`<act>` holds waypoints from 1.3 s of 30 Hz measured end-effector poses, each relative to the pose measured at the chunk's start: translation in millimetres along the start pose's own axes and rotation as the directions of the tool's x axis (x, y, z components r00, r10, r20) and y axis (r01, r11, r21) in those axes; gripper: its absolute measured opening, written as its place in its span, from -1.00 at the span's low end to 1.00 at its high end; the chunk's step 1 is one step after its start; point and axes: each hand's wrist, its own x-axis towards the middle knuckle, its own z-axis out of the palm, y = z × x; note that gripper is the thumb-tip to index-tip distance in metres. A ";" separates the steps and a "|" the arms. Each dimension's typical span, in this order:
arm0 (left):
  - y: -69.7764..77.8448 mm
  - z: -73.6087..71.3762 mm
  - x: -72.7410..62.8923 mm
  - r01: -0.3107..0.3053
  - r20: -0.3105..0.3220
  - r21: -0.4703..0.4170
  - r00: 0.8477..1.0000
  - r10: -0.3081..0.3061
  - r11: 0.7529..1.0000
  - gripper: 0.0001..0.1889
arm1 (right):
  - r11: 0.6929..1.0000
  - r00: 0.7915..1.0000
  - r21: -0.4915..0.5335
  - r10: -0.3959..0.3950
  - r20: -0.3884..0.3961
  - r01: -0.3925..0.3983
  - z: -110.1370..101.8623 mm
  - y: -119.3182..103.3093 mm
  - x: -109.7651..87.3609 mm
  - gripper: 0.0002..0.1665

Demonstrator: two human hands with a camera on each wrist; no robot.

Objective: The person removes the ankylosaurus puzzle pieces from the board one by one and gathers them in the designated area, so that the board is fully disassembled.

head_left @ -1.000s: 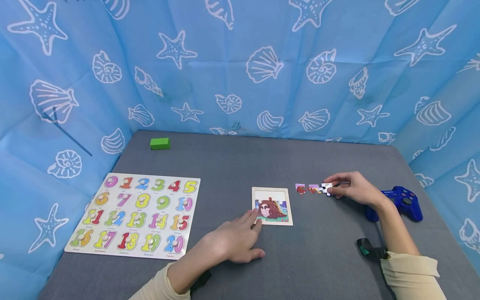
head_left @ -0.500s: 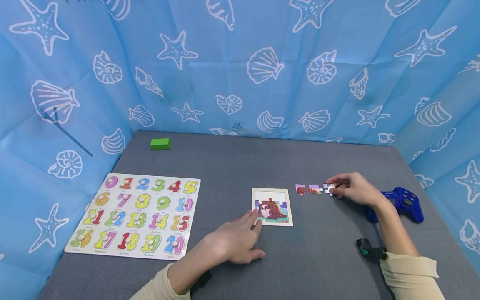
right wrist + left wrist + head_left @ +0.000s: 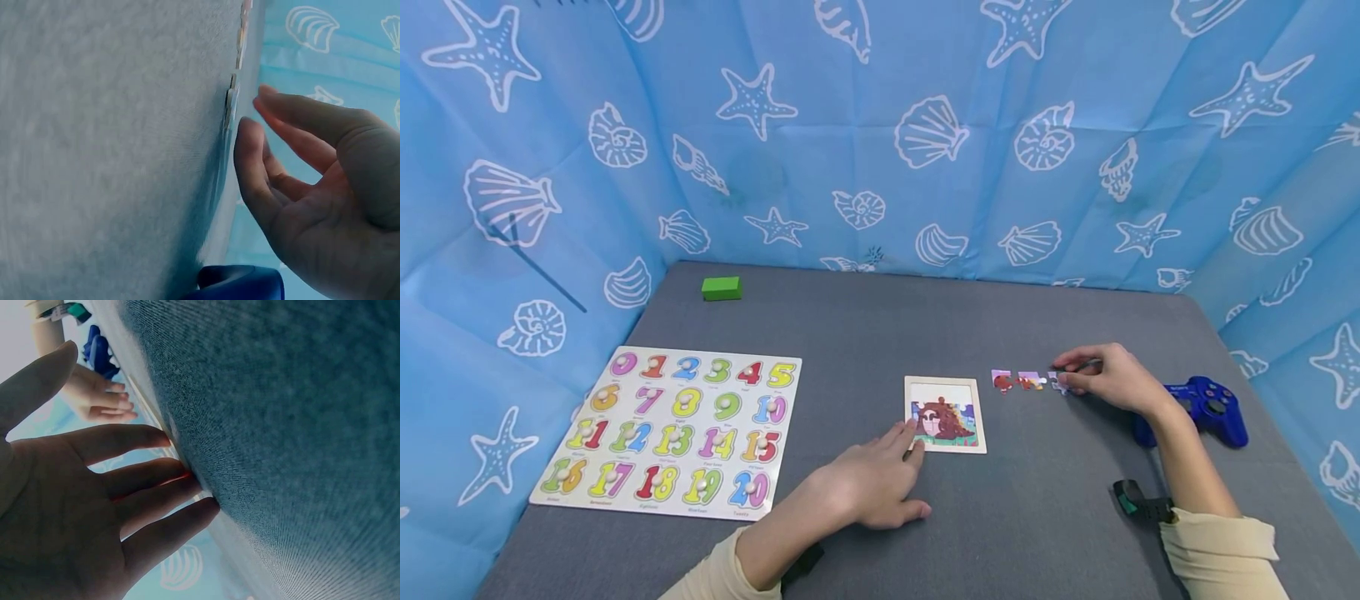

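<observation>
In the head view my left hand (image 3: 876,479) lies with extended fingers on the lower left corner of a square wooden puzzle tray (image 3: 982,417). Inside the tray, the lower part is filled with a brown-haired figure picture and the upper part shows pale backing. My right hand (image 3: 1105,377) hovers by a small jigsaw piece (image 3: 1057,382), its thumb and fingertips close over the piece's right side. The right wrist view shows those fingertips apart, with the jigsaw piece (image 3: 230,106) low at the table beside them. Two more jigsaw pieces, one purple and red (image 3: 1002,380) and another (image 3: 1030,380), lie to the left.
A number puzzle board (image 3: 673,433) with knobbed pieces lies at the left. A green block (image 3: 722,288) sits near the back edge. Partly behind my right wrist is a blue game controller (image 3: 1213,410). Blue shell-print curtains (image 3: 850,158) enclose the grey table.
The piece at my right fingertips showed a pale white surface before and now shows a purple-tinted one. My right fingers have shifted slightly; my left hand has stayed on the tray.
</observation>
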 end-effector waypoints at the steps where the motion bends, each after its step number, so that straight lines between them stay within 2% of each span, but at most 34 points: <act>1: 0.0 0.0 0.0 0.000 0.000 -0.001 1.000 0.000 1.000 -0.16 | 1.000 1.000 0.017 -0.011 -0.005 0.011 0.8 -1.4 -0.5 -0.65; 8: 0.1 -0.8 0.9 0.004 0.002 0.002 1.000 -0.004 1.000 -0.15 | 0.986 0.993 0.122 -0.107 -0.046 0.112 13.7 -17.5 -2.2 -0.71; 14: 0.1 -1.3 0.5 0.004 -0.003 -0.001 1.000 -0.004 1.000 -0.16 | 0.976 0.992 0.179 -0.122 -0.026 0.125 29.3 -34.9 5.7 -0.72; 18: 0.0 -1.6 0.8 0.006 0.001 -0.006 1.000 -0.006 1.000 -0.16 | 0.963 0.986 0.214 -0.165 -0.004 0.162 42.2 -50.7 11.0 -0.75; 25: -0.3 -2.4 2.3 0.011 0.010 -0.006 1.000 -0.011 1.000 -0.16 | 0.939 0.968 0.284 -0.229 0.099 0.193 66.8 -78.3 22.1 -0.74; 32: -0.4 -0.8 0.8 0.007 -0.015 0.010 1.000 -0.007 1.000 -0.16 | 0.918 0.929 0.304 -0.320 0.188 0.254 90.5 -100.4 36.6 -0.74; 39: -0.7 -0.2 -0.4 -0.004 -0.032 0.023 0.999 0.004 1.000 -0.17 | 0.927 0.908 0.280 -0.326 0.264 0.251 107.3 -119.2 46.2 -0.74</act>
